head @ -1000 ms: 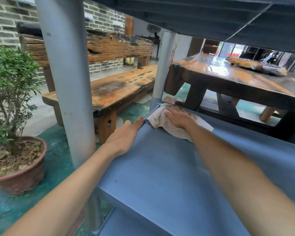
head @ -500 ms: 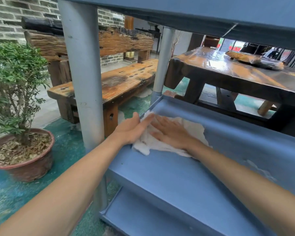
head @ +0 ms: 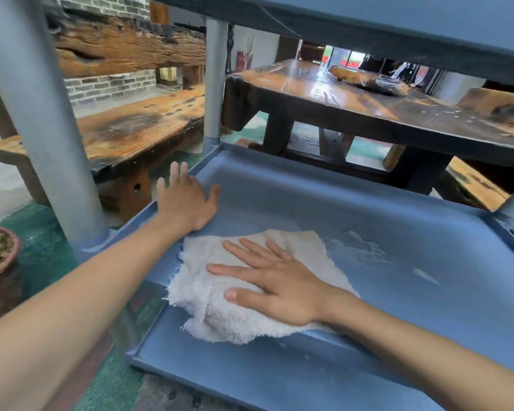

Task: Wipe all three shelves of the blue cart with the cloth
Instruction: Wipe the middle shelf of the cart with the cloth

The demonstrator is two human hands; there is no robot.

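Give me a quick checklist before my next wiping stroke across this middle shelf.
1. Right hand flat on the cloth: ok.
2. Cloth fully on the middle shelf: not ok, its near edge hangs over the front lip.
3. Left hand bracing the shelf's left rim: ok.
4. Pale residue right of the cloth wiped: not ok, it shows on the surface.
5. Path to the right free of objects: ok.
6. Bottom shelf wiped: cannot tell.
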